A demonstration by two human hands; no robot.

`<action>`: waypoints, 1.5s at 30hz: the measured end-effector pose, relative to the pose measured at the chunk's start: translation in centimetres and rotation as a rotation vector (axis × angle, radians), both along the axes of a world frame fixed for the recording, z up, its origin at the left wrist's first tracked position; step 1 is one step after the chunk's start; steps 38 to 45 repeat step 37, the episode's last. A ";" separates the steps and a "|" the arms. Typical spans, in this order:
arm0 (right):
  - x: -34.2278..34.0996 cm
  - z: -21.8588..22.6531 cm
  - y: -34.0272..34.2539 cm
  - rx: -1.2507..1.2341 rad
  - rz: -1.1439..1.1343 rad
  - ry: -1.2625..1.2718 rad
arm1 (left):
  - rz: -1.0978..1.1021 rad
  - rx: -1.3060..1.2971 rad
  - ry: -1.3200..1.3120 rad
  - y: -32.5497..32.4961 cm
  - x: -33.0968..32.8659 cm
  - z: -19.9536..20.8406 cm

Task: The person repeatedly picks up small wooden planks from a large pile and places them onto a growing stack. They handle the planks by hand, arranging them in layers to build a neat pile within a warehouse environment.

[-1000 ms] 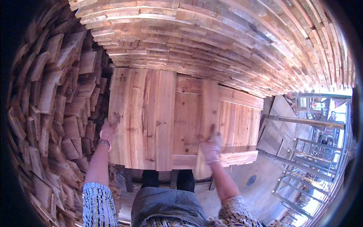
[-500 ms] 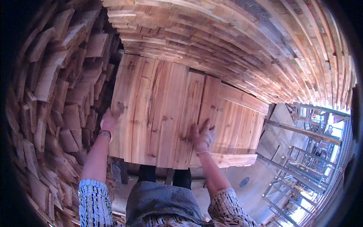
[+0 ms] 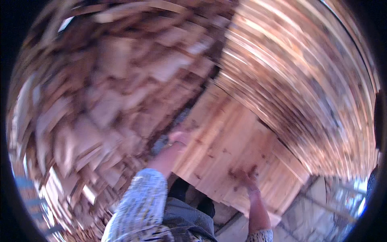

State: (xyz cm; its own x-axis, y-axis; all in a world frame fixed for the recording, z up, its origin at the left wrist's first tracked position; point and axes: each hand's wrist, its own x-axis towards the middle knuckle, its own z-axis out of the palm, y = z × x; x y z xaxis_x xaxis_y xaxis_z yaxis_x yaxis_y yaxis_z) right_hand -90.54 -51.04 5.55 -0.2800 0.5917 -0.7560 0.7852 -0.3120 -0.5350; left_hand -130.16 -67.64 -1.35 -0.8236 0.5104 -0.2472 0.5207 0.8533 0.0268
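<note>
Reddish wooden boards (image 3: pixel 219 139) lie side by side in a flat layer in front of me, knots showing on several of them. At the layer's left edge is my left hand (image 3: pixel 182 136); motion smears its fingers, so its grip is unclear. My right hand (image 3: pixel 245 177) rests on top of the boards, right of their middle, with its fingers apart and nothing held in them. The whole picture is blurred by motion.
To the left rises a big stack of board ends (image 3: pixel 109 97), separated from the layer by a dark gap. Long stacked planks (image 3: pixel 290 72) stand beyond the layer, up to the right. A pale floor (image 3: pixel 234 229) and frames (image 3: pixel 342 201) show at lower right.
My view has swung left, so the boards and both hands appear farther right and tilted. More of the left stack shows. My hands keep about the same places on the boards.
</note>
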 end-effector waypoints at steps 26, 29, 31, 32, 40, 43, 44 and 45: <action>-0.5 10.8 -22.5 -0.086 1.746 -0.115 | 1.555 1.367 0.426 -53.7 29.5 30.8; -6.5 18.3 -30.8 0.065 1.591 0.257 | 1.419 0.737 0.706 -61.3 25.1 35.2; -12.6 26.2 -39.9 0.230 1.449 0.650 | 1.321 0.511 0.753 -65.6 22.4 40.8; -15.5 29.6 -44.4 0.241 1.446 0.903 | 1.260 0.428 0.719 -68.1 21.4 43.0; -27.8 35.3 -62.3 0.050 1.380 1.154 | 1.185 0.157 -0.037 -75.8 14.8 47.4; -27.8 35.3 -62.3 0.050 1.380 1.154 | 1.185 0.157 -0.037 -75.8 14.8 47.4; -27.8 35.3 -62.3 0.050 1.380 1.154 | 1.185 0.157 -0.037 -75.8 14.8 47.4; -27.8 35.3 -62.3 0.050 1.380 1.154 | 1.185 0.157 -0.037 -75.8 14.8 47.4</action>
